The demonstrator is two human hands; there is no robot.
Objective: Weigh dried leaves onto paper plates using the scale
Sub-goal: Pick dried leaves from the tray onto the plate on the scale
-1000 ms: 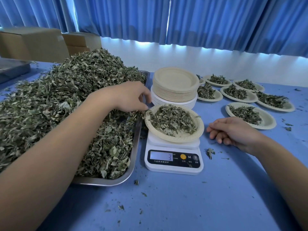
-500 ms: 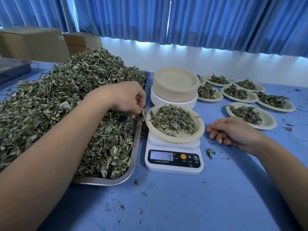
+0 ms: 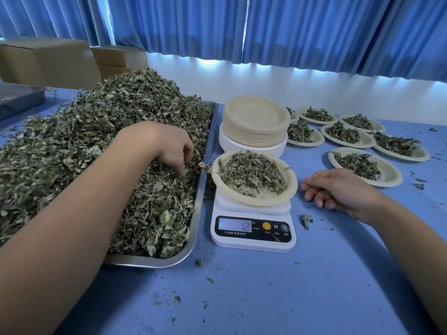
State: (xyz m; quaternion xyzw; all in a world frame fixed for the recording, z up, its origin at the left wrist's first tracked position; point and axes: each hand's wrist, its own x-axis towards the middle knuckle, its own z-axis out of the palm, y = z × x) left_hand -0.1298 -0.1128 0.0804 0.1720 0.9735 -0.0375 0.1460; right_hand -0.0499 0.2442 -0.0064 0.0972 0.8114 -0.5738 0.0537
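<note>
A white digital scale (image 3: 252,234) shows 12 and carries a paper plate (image 3: 291,187) heaped with dried leaves (image 3: 251,174). To its left, a metal tray (image 3: 198,209) holds a big pile of dried leaves (image 3: 92,146). My left hand (image 3: 167,147) hovers over the tray's right side with its fingers hanging down, fingertips touching the pile; I see nothing held between them. To the right of the scale, my right hand (image 3: 338,189) rests on the blue table, fingers loosely curled and empty.
A stack of empty paper plates (image 3: 256,122) stands behind the scale. Several leaf-filled plates (image 3: 387,176) lie at the back right. Cardboard boxes (image 3: 55,61) and another tray (image 3: 17,97) sit at the far left. Leaf crumbs are scattered over the blue tabletop (image 3: 266,298).
My left hand moved left from the plate's rim to the tray, and the leaf it pinched is gone. The scale reading rose from 3 to 12. My right hand stayed put.
</note>
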